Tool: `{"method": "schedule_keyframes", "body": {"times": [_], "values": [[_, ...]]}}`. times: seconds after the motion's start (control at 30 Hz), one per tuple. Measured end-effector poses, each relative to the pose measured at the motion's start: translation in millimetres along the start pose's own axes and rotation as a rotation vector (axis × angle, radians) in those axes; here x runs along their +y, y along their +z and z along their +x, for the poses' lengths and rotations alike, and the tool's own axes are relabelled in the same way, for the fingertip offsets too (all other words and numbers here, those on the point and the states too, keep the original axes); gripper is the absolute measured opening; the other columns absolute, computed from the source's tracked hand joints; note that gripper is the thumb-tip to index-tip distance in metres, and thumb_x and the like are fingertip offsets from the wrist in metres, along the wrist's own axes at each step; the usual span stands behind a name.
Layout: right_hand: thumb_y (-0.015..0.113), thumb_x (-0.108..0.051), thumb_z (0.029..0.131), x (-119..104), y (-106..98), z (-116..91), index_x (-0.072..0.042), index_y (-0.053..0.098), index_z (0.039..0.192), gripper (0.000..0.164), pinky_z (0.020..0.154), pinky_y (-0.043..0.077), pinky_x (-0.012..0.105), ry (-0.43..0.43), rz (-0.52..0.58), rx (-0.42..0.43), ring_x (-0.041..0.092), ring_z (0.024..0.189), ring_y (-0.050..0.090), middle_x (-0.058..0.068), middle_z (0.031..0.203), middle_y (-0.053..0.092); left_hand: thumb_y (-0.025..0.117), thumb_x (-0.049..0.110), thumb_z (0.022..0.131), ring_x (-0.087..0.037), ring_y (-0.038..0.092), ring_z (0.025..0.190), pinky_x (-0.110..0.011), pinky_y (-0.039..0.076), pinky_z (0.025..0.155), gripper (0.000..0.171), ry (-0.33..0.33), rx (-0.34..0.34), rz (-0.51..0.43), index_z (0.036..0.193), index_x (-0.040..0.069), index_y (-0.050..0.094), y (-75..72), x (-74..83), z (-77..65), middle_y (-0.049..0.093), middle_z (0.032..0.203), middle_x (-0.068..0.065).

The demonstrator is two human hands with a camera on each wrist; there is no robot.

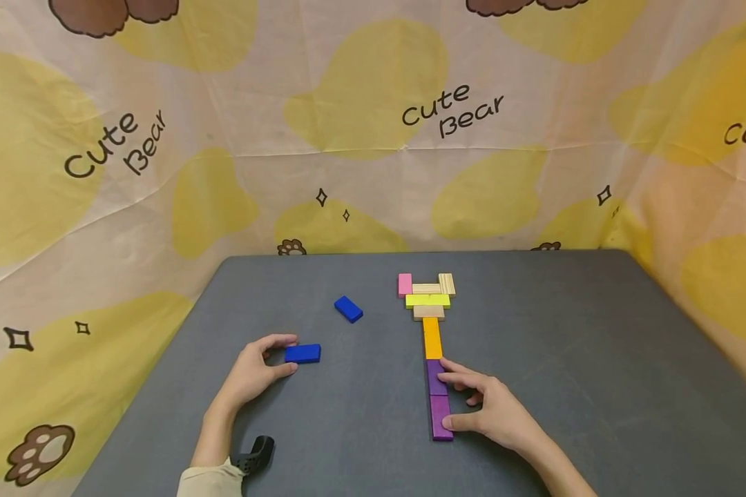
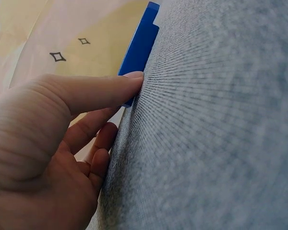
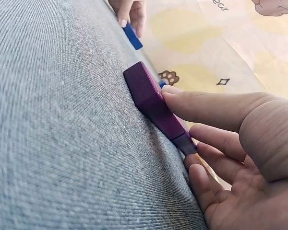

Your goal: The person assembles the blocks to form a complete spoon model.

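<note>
My left hand pinches a blue block by its left end, thumb on the near side and index finger on the far side. The block lies flat on the table. My right hand holds two purple blocks from the right. Its thumb touches the near purple block, and its bent fingers reach the far purple block. Those two lie end to end, below an orange block in the same column. In the right wrist view, the near purple block shows its end face.
A second blue block lies slantwise behind the left hand. Above the column lie a tan block, a lime block, a pale wooden block, a pink block and another wooden block. A patterned cloth hangs behind the grey table.
</note>
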State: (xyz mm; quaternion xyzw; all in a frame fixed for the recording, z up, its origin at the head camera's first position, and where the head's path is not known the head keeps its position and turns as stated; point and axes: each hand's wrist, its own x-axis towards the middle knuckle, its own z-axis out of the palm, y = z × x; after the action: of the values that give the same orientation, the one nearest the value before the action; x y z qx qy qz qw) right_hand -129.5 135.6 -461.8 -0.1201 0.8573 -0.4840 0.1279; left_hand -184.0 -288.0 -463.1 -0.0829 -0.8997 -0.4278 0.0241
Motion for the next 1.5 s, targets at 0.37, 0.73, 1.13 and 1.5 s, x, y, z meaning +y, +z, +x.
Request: {"method": "schedule_keyframes", "body": {"times": [0.37, 0.73, 1.13, 1.5], "values": [[0.089, -0.033, 0.071, 0.2, -1.3, -0.8, -0.025, 0.065, 0.132, 0.066, 0.085, 0.045, 0.03, -0.012, 0.005, -0.002, 0.021, 0.116, 0.047, -0.009, 0.15, 0.043, 0.085, 0.023, 0.078, -0.027, 0.053, 0.118, -0.051, 0.037, 0.099, 0.044, -0.036, 0.017, 0.024, 0.119, 0.013, 0.07, 1.4, 0.1, 0.0, 0.067, 0.118, -0.004], [0.089, -0.031, 0.072, 1.0, -0.2, -2.0, -0.024, 0.065, 0.131, 0.065, 0.085, 0.045, 0.03, -0.011, 0.009, 0.005, 0.021, 0.116, 0.047, -0.008, 0.15, 0.043, 0.085, 0.028, 0.078, -0.025, 0.058, 0.112, -0.048, 0.043, 0.093, 0.047, 0.0, 0.067, -0.069, 0.12, 0.013, 0.07, 12.1, 15.5, 6.9, 0.067, 0.118, -0.004], [0.088, -0.032, 0.072, 2.1, 0.1, -2.0, -0.024, 0.065, 0.131, 0.064, 0.085, 0.045, 0.028, -0.033, 0.011, -0.001, 0.021, 0.115, 0.047, -0.009, 0.15, 0.043, 0.086, 0.026, 0.078, -0.022, 0.057, 0.109, -0.043, 0.046, 0.088, 0.042, 0.091, 0.076, -0.156, 0.117, 0.02, 0.072, 63.8, 80.4, 71.8, 0.068, 0.114, 0.005], [0.088, -0.03, 0.073, 1.4, 0.0, -1.2, -0.024, 0.064, 0.132, 0.064, 0.085, 0.045, 0.03, -0.021, 0.006, -0.005, 0.021, 0.116, 0.047, -0.009, 0.15, 0.043, 0.085, 0.028, 0.079, -0.019, 0.055, 0.11, -0.041, 0.045, 0.093, 0.041, 0.105, 0.047, -0.169, 0.118, 0.021, 0.072, 112.7, 99.5, 149.9, 0.066, 0.115, 0.006]]}}
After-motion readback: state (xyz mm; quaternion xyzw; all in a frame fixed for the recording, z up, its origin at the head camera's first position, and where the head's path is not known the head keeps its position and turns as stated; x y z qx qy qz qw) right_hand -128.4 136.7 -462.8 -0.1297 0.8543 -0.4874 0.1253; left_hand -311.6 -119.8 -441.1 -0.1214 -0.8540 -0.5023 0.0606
